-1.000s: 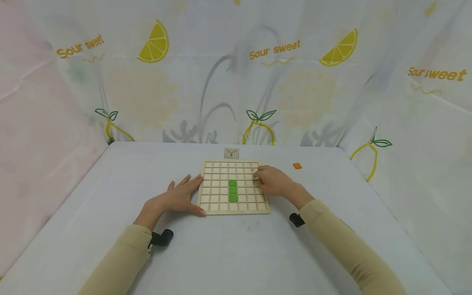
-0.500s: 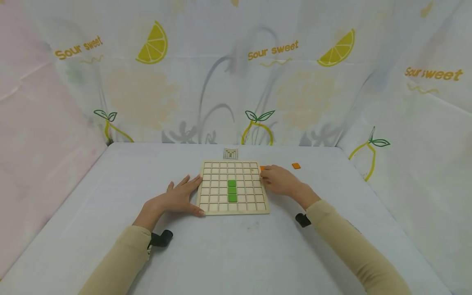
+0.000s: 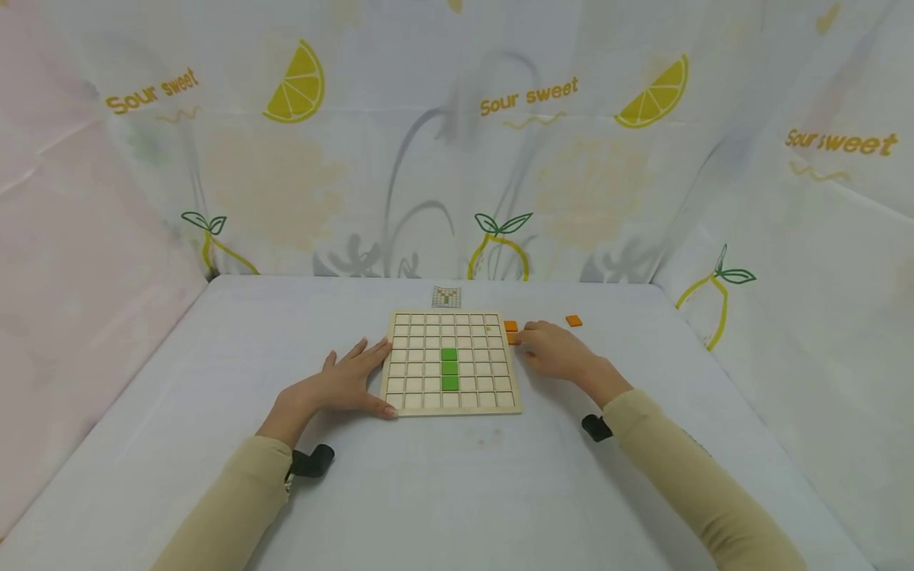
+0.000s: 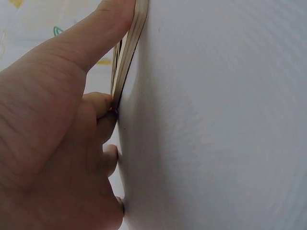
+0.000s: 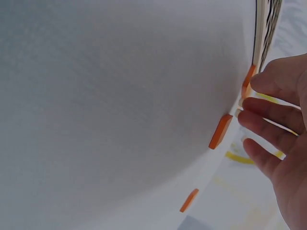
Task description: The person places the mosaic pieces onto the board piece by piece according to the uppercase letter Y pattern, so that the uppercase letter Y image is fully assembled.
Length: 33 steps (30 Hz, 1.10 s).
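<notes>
The wooden grid board lies flat on the white table, three green tiles stacked along its middle column. The left hand is spread, fingertips and thumb against the board's left side, gripping nothing. The right hand is partly open, fingers slightly bent, its fingertips at the nearer orange tile beside the board's right edge; whether that tile is pinched cannot be determined. The farther orange tile adjoins it; a separate orange tile lies farther right.
</notes>
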Available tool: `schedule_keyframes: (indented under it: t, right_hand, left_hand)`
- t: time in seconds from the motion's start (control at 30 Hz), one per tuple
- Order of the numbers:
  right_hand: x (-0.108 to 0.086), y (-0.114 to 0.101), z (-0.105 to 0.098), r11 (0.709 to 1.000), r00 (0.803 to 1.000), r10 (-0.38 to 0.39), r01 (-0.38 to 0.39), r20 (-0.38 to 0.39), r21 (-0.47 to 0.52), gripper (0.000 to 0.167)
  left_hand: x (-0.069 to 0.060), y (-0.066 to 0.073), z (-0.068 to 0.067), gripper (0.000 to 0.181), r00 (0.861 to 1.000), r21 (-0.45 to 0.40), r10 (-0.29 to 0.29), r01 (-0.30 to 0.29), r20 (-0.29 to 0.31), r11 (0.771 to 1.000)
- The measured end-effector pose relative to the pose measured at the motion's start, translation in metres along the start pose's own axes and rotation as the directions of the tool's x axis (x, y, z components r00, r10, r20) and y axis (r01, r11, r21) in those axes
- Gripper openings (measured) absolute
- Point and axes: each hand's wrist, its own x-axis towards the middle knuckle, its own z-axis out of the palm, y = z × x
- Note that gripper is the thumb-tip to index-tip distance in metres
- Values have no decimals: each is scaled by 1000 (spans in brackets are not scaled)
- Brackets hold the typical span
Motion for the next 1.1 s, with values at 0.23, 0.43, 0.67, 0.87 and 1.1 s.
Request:
schedule_keyframes:
  t: [0.23, 0.43, 0.67, 0.87, 1.1]
  right_hand:
    - [-8, 7, -1, 999, 999, 52, -52, 7, 14, 31]
    - [-13, 13, -2, 997, 997, 79, -80, 15, 20, 30]
    - [-20, 17, -5, 997, 997, 72, -72, 0, 7, 24]
    - [-24, 24, -6, 998, 999, 49, -49, 0, -28, 18]
    - [-25, 29, -3, 997, 999, 48, -48, 12, -59, 19]
  left_hand:
    - [-1, 1, -1, 125, 1000, 8, -1, 1, -8, 1000]
    - [-1, -1, -1, 125, 1000, 8, -6, 6, -7, 1000]
    - [0, -3, 0, 125, 1000, 3, -6, 6, -3, 1000]
    - [0, -1, 0, 125, 1000, 0, -4, 4, 1, 1000]
    - [0, 0, 0, 126, 1000, -3, 1, -1, 4, 1000]
